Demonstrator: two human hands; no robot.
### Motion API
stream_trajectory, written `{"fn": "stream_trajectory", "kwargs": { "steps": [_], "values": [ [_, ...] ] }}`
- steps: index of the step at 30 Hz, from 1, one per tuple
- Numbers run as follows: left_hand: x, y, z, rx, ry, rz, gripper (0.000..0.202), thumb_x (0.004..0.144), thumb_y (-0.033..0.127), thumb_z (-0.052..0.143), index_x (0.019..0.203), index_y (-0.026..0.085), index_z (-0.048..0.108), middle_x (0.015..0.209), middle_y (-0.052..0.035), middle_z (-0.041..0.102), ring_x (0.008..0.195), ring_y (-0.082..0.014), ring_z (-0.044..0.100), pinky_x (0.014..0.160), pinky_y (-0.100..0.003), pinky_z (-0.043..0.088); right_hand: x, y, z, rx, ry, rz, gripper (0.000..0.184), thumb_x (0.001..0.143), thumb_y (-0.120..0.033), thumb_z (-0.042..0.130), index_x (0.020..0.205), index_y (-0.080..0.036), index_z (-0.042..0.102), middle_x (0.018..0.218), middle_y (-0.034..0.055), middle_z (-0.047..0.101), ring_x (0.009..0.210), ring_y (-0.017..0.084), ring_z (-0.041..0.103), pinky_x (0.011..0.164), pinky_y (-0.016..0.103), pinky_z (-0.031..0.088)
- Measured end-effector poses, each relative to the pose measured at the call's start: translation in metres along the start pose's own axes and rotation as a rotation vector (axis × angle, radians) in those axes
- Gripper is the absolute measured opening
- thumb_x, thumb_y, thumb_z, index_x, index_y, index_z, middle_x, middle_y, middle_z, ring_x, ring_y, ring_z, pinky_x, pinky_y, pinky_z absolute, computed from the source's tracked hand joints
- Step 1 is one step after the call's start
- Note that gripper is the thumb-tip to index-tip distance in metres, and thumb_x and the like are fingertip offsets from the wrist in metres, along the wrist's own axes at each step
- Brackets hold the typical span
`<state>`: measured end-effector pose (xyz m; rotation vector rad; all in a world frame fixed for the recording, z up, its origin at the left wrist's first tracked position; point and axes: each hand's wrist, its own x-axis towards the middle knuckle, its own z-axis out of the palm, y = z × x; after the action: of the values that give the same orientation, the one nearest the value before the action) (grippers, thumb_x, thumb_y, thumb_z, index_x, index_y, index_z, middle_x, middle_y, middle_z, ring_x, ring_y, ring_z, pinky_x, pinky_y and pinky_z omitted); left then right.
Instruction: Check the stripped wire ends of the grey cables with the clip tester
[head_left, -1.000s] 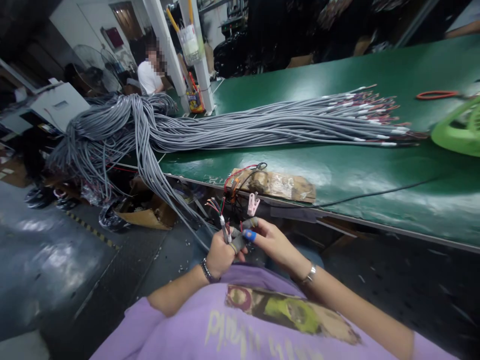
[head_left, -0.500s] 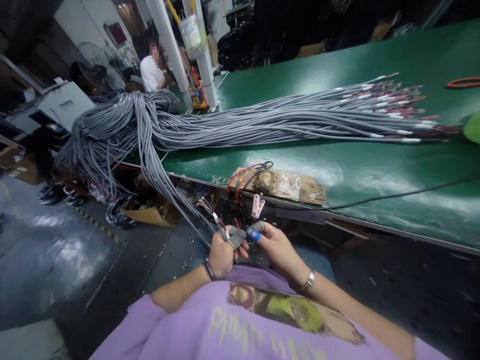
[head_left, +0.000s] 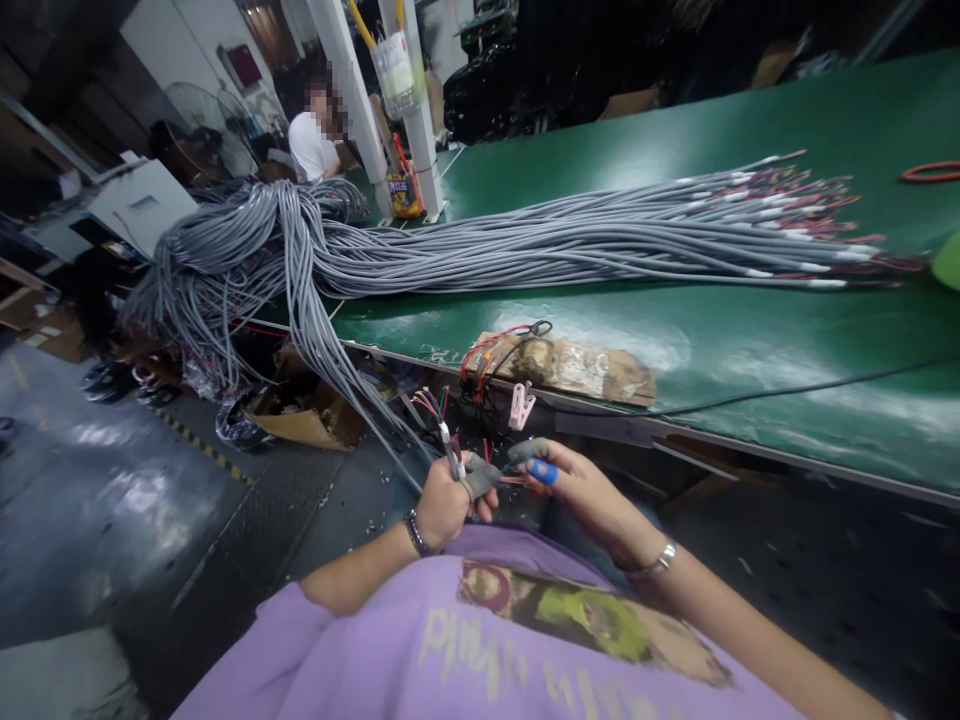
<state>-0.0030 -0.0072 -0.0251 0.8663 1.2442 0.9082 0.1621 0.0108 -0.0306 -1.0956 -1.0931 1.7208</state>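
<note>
My left hand (head_left: 444,508) is closed round the end of a grey cable (head_left: 452,462) whose thin coloured wires fan out above my fist. My right hand (head_left: 581,485), with grey and blue finger covers, pinches a thin red wire (head_left: 512,481) running from that cable end. Both hands hover below the front edge of the green table (head_left: 750,350), just in front of my purple shirt. The cable drops from a large bundle of grey cables (head_left: 525,245) lying across the table.
A taped cardboard block (head_left: 592,370) with red and black wires and a pink clip (head_left: 520,405) sits at the table edge. Cable bundles spill off the table's left end over cardboard boxes (head_left: 300,425). Another person (head_left: 315,140) sits far back left.
My right hand has drawn away to the right from my left hand, stretching a thin red wire between them. The view has shifted slightly.
</note>
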Motion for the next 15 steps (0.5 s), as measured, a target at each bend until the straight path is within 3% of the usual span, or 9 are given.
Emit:
{"fn": "stream_trajectory", "kwargs": {
  "steps": [5,15],
  "values": [
    [-0.003,0.001,-0.001,0.087,-0.099,-0.026,0.046,0.058,0.057,0.074,0.052,0.017,0.052,0.043,0.0006,0.056,0.032,-0.0071,0.045,0.035,-0.019,0.027,0.003,-0.014,0.008,-0.057,-0.105,0.023,0.043,0.058,-0.052,0.079,0.085,-0.02,0.068,0.082,0.0038,0.068,0.076,0.019,0.059,0.072,0.033,0.048],
    [-0.002,-0.005,-0.005,0.124,-0.146,0.008,0.047,0.062,0.058,0.073,0.054,0.016,0.054,0.046,-0.0006,0.058,0.034,-0.0081,0.048,0.036,-0.02,0.028,0.007,-0.004,0.015,0.054,-0.043,0.076,0.037,0.055,-0.049,0.08,0.065,-0.019,0.063,0.064,-0.0019,0.062,0.061,0.013,0.053,0.063,0.028,0.044]
  ]
}}
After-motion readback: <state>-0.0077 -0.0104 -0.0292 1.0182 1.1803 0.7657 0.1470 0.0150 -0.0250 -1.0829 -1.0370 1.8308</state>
